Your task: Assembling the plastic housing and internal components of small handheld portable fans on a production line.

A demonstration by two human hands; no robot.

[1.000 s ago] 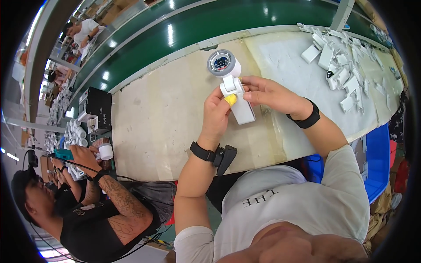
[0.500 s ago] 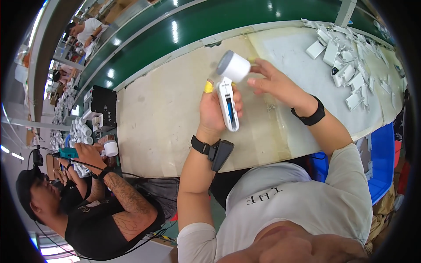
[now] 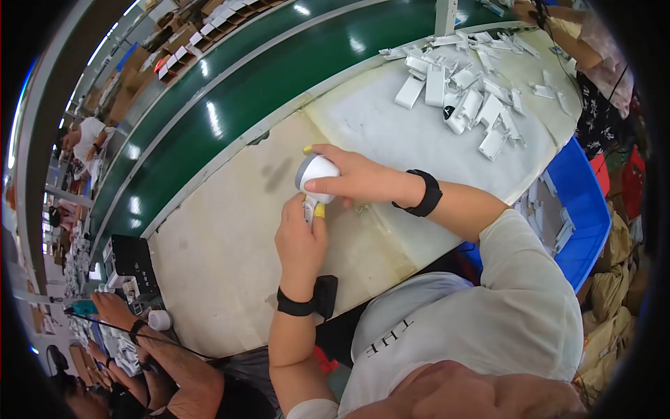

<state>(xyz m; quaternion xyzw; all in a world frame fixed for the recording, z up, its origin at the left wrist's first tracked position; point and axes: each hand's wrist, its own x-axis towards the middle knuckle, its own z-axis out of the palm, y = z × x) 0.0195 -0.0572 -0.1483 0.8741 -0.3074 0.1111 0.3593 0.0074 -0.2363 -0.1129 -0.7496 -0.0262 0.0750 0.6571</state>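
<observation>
My left hand (image 3: 299,241) is closed round the slim handle of a white handheld device, above the work table. The device's round, drum-shaped head (image 3: 320,173) is white with a grey rim, which faces the upper left. My right hand (image 3: 357,176) grips this head, with the thumb across its near side and the fingers over the far side. Yellow wraps cover some fingertips on both hands. Most of the handle is hidden by my left hand, so the slot in it does not show now.
White plastic parts (image 3: 464,91) lie heaped on the pale table (image 3: 230,258) at the far right. A blue bin (image 3: 590,230) with more parts stands at the right. Beyond the table runs a green conveyor (image 3: 279,84). At the left are a black box (image 3: 132,265) and a co-worker's arm (image 3: 178,363).
My right hand has closed on the device's head, where it was apart and open before. Both hands and the device have come nearer my body, and the view has turned to the right.
</observation>
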